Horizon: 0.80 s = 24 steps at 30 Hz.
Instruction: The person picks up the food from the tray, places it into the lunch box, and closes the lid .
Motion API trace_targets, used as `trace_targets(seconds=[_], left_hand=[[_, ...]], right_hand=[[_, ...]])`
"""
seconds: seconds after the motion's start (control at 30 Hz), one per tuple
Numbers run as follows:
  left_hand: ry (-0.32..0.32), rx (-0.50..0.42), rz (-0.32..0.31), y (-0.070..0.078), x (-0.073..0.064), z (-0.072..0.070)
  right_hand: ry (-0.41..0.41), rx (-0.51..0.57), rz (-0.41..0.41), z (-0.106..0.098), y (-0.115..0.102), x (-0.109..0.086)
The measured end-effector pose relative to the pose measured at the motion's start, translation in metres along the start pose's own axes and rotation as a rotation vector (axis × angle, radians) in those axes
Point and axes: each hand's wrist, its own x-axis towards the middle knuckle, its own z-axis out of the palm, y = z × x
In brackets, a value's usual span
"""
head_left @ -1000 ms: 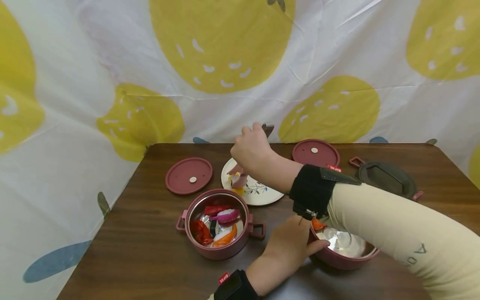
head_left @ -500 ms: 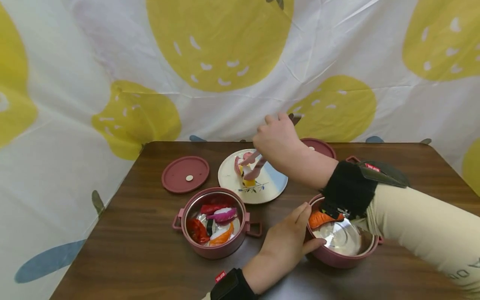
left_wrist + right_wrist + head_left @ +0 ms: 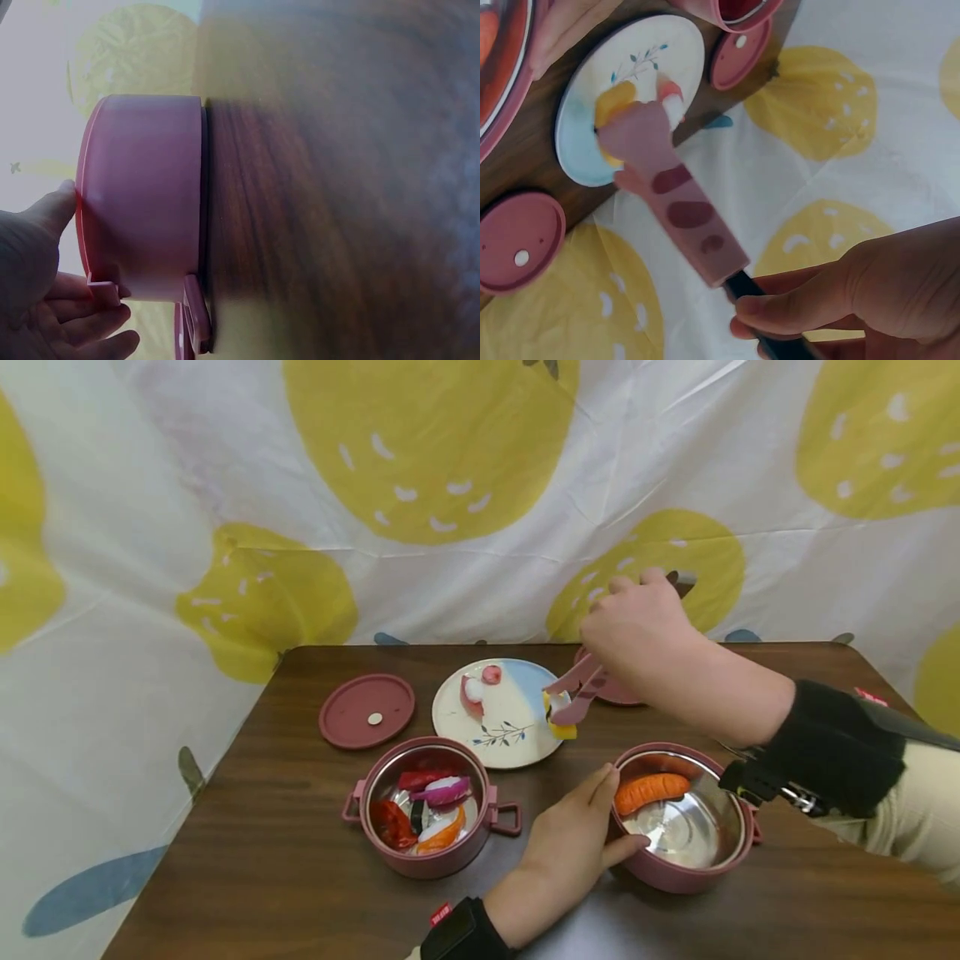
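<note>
The right hand (image 3: 637, 622) grasps tongs (image 3: 694, 206), long axis slanting down-left in the head view (yellow piece (image 3: 565, 732) between the tips). The left hand (image 3: 567, 833), fingers unclenched, touches a pot (image 3: 146, 180).

White cloth (image 3: 450, 593), yellow fruit print, behind table (image 3: 247, 827), probably wood.

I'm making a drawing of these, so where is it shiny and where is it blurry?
Head view: shiny glare inside the pot by the left hand, pale sheen on the table; left wrist: table blurry toward the right edge; right wrist: yellow piece looks smudgy.
</note>
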Motion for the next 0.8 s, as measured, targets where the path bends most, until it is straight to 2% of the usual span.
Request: trace_targets(seconds=[0.13, 0.37, 0.47, 0.6, 0.8], left_hand=[[0.025, -0.026, 0.015, -0.001, 0.000, 0.000], [-0.029, -0.034, -0.015, -0.003, 0.000, -0.002], [-0.028, -0.039, -0.020, -0.004, -0.001, -0.003], [-0.012, -0.038, -0.026, -0.006, -0.002, -0.004], [-0.032, -0.031, -0.027, -0.005, -0.002, -0.004]], right_hand=[[-0.031, -0.006, 0.016, -0.007, 0.012, -0.019], [-0.097, -0.017, 0.036, -0.010, 0.029, -0.048], [-0.123, -0.011, 0.040, -0.007, 0.032, -0.058], [-0.152, -0.006, 0.015, 0.000, 0.031, -0.067], [-0.174, -0.029, -0.050, 0.016, 0.017, -0.077]])
